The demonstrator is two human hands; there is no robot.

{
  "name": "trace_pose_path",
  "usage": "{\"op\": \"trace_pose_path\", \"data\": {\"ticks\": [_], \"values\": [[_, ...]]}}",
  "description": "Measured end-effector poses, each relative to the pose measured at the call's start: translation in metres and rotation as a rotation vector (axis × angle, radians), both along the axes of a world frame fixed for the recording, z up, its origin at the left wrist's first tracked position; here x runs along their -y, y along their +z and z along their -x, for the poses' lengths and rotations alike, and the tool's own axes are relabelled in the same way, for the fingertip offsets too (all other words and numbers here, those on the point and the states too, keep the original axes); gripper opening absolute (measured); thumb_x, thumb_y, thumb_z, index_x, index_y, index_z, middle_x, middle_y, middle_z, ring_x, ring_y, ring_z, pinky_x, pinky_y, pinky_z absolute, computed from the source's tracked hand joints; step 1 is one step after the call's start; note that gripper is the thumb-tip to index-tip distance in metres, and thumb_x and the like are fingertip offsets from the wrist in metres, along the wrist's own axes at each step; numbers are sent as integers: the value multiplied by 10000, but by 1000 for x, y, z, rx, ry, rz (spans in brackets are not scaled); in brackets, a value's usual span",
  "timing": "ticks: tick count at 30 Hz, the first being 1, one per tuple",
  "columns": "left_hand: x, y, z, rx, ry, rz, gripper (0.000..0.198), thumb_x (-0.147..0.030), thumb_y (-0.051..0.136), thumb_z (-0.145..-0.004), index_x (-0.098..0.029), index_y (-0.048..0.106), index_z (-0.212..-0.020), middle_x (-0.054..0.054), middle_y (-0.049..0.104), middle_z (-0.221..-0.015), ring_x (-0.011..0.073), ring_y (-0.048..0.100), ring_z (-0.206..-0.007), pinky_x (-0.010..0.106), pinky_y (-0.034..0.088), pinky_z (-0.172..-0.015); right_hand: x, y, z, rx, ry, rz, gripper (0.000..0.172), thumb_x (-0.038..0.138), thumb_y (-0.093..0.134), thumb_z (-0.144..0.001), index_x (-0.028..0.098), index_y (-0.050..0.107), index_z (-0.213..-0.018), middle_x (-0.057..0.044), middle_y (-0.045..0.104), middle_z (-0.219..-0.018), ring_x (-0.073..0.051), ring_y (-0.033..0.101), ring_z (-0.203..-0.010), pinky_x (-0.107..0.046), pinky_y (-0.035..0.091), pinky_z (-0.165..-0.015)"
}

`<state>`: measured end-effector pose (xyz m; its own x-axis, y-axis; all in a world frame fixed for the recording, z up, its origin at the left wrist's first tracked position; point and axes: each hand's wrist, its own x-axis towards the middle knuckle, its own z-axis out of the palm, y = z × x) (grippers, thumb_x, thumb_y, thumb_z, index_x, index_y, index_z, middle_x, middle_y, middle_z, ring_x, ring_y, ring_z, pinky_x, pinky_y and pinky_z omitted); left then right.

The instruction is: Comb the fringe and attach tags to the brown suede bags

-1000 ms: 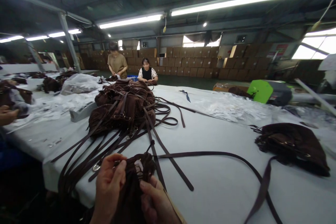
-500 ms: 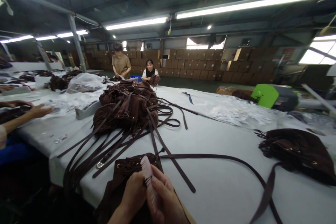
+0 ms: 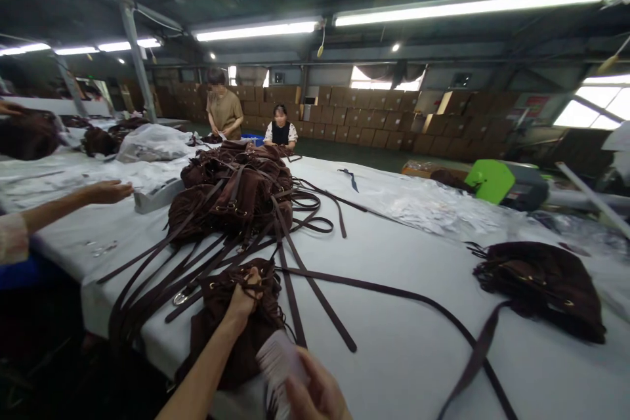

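Observation:
My left hand (image 3: 245, 298) is closed on the top edge of a dark brown suede bag (image 3: 231, 325) that hangs over the near edge of the white table (image 3: 394, 341). Low in the view, my right hand (image 3: 317, 394) grips a pale pink comb (image 3: 276, 361), blurred by motion, held against the bag's right side. A long brown strap (image 3: 394, 295) runs from the bag to the right across the table.
A pile of brown bags (image 3: 236, 190) with several loose straps lies behind. One more brown bag (image 3: 541, 285) sits at the right. A co-worker's hand (image 3: 105, 191) reaches in from the left by a grey tray (image 3: 157, 195). Two people (image 3: 224, 111) work at the far end.
My left hand has moved forward from beside the comb and gripped the bag's top edge. My right hand has dropped lower with the comb. The co-worker's hand reached further right.

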<state>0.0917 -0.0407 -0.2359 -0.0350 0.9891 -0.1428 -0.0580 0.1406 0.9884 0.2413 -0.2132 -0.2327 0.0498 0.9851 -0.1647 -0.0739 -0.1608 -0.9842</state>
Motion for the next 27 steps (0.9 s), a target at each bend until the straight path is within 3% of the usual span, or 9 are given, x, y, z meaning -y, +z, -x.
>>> {"op": "trace_pose_path", "data": {"ticks": [4, 7, 9, 11, 13, 16, 18, 21, 27], "values": [[-3, 10, 59, -40, 86, 13, 414, -608, 510, -770, -194, 509, -767, -56, 476, -572, 57, 278, -383, 198, 227, -381, 1, -12, -45, 65, -191, 112, 756, 721, 558, -755, 151, 506, -1249, 19, 582, -506, -99, 416, -322, -188, 288, -313], [-4, 29, 114, -220, 316, -4, 432, -553, 592, -703, -193, 532, -933, 6, 574, -762, 118, 455, -508, 252, 390, -474, 4, -27, -74, 70, -263, 164, 802, 769, 523, -733, 141, 456, -1228, 51, 550, -462, -65, 309, -252, -174, 178, -270], [5, 42, 130, -579, 484, -197, 647, -536, 679, -637, -172, 514, -1146, 98, 610, -1026, 235, 593, -793, 388, 507, -732, 5, -33, -82, 42, -280, 155, 739, 747, 527, -747, 153, 461, -1183, 58, 550, -472, -59, 319, -255, -166, 193, -272], [25, 50, 120, -947, 358, -477, 891, -541, 711, -617, -154, 402, -1357, 173, 526, -1302, 348, 528, -1144, 497, 402, -1015, 2, -34, -81, 22, -273, 143, 683, 716, 527, -771, 160, 461, -1161, 62, 552, -479, -60, 344, -265, -161, 209, -279], [55, 50, 86, -1128, -95, -627, 1013, -497, 727, -632, -199, 260, -1480, 154, 416, -1467, 359, 361, -1355, 498, 283, -1130, -1, -31, -72, 16, -240, 140, 687, 710, 521, -775, 152, 452, -1170, 63, 554, -482, -65, 358, -270, -164, 216, -281], [93, 40, 20, -1350, -613, -557, 1145, -273, 781, -550, -292, 178, -1524, 136, 310, -1555, 396, 195, -1443, 551, 164, -1158, -4, -26, -58, 30, -234, 154, 793, 716, 507, -768, 117, 379, -1272, 67, 556, -486, -72, 360, -283, -175, 231, -290], [102, 31, -13, -1566, -671, -449, 1116, -120, 723, -564, -276, 177, -1524, 196, 342, -1527, 429, 236, -1422, 587, 172, -1128, -1, -24, -52, 57, -254, 161, 835, 708, 507, -771, 96, 347, -1316, 66, 557, -494, -73, 363, -300, -179, 244, -299], [95, 19, -34, -1772, -606, -374, 953, -41, 614, -664, -211, 224, -1516, 254, 557, -1296, 406, 524, -1200, 546, 339, -1013, 10, -25, -55, 77, -278, 145, 783, 681, 500, -803, 106, 376, -1320, 58, 567, -517, -68, 370, -320, -177, 250, -313], [77, 1, -34, -1619, -542, -413, 509, -103, 545, -708, -136, 627, -1210, 187, 639, -1064, 364, 597, -968, 481, 437, -838, 20, -36, -74, 8, -264, 192, 742, 743, 492, -774, 158, 452, -1229, 64, 556, -522, -68, 389, -319, -175, 266, -314]]}}
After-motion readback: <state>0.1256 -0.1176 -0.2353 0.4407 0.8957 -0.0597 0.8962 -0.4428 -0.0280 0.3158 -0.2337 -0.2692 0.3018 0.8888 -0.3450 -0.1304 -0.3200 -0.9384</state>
